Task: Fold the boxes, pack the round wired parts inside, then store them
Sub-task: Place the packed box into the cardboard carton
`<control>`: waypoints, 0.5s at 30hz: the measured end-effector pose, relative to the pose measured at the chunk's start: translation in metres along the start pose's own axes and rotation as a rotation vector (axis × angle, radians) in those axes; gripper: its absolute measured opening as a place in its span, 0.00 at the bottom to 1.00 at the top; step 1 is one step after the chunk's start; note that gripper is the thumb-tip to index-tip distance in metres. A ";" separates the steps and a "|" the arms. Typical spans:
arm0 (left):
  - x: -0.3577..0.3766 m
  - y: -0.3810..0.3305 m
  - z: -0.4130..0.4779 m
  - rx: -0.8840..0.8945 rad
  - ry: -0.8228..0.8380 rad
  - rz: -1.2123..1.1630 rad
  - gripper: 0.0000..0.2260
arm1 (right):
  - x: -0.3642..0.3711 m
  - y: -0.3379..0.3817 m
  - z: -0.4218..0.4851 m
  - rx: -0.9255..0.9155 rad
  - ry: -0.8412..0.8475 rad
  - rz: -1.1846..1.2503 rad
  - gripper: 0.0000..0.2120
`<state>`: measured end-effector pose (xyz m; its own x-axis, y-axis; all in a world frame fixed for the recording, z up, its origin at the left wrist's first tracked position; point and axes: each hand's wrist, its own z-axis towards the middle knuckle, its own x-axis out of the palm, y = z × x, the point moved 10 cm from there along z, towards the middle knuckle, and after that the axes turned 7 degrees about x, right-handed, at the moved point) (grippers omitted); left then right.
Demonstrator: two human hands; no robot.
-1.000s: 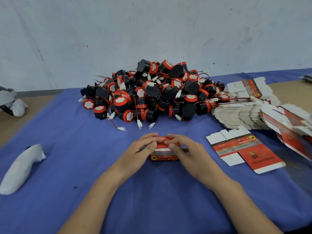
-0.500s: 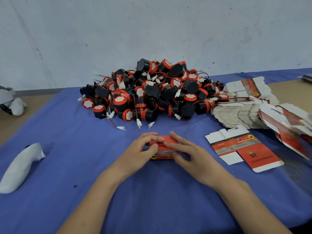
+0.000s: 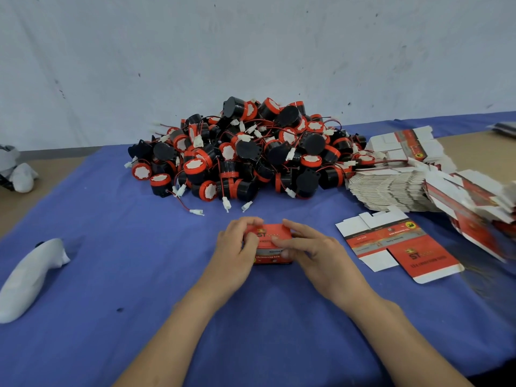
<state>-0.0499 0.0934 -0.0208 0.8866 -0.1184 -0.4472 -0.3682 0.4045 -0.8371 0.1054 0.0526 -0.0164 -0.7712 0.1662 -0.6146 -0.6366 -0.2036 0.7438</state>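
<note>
Left hand (image 3: 237,247) and right hand (image 3: 317,254) clasp a red box (image 3: 269,238) at the middle of the bench (image 3: 117,241).

Fingers of the left hand curl over the box's left end, with the thumb on its near side. The right hand lays its fingers across the top and right end and presses its thumb to the near face, so each hand has hold of the box. It rests on the blue cloth between the near edge and the pile of parts (image 3: 245,155), which is heaped toward the far edge. A flat blank (image 3: 396,247) lies printed side up just right of the right hand. Behind it a stack (image 3: 391,187) of blanks spreads toward the right edge, touching the pile. A white lump (image 3: 28,277) lies near the left edge.
</note>
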 end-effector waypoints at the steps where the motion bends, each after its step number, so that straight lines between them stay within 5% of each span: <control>1: -0.001 0.005 0.000 -0.031 -0.031 0.037 0.13 | -0.001 0.000 0.001 0.013 -0.009 0.036 0.14; 5: 0.004 0.016 -0.003 -0.153 -0.007 0.166 0.21 | -0.007 0.002 0.000 0.050 -0.034 0.170 0.18; 10: -0.004 -0.009 0.003 -0.116 -0.190 -0.289 0.10 | -0.015 0.020 -0.001 0.026 -0.126 0.327 0.20; 15: -0.006 -0.022 0.004 -0.146 -0.271 -0.575 0.08 | -0.013 0.030 -0.001 0.067 -0.140 0.541 0.20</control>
<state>-0.0463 0.0886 0.0020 0.9857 -0.0384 0.1643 0.1687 0.2148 -0.9620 0.0961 0.0435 0.0141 -0.9777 0.1828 -0.1032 -0.1453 -0.2346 0.9612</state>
